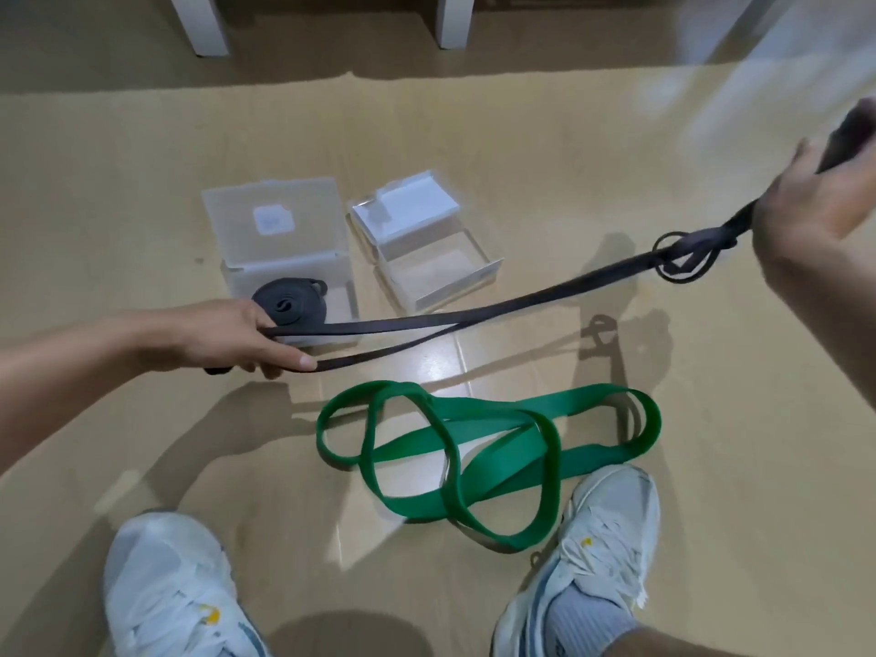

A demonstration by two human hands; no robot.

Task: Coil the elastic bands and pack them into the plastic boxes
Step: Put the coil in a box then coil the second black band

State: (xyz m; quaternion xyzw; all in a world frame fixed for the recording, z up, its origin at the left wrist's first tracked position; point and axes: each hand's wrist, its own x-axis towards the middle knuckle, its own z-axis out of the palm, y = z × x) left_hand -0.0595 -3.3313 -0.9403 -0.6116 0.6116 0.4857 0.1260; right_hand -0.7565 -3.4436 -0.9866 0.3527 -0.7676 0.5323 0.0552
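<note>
Your left hand (pixel 227 336) and right hand (pixel 806 215) each grip an end of the long dark rubber elastic band (pixel 474 315), stretched above the floor before the open clear plastic boxes (pixel 426 239). Flatten its twist, then roll tightly.

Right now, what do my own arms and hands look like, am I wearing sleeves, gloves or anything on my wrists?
Both are bare. The left forearm and left hand show no sleeve, glove, watch or ring. The right hand has no glove either; its wrist runs out of the frame, so a watch or sleeve there cannot be ruled out.
</note>
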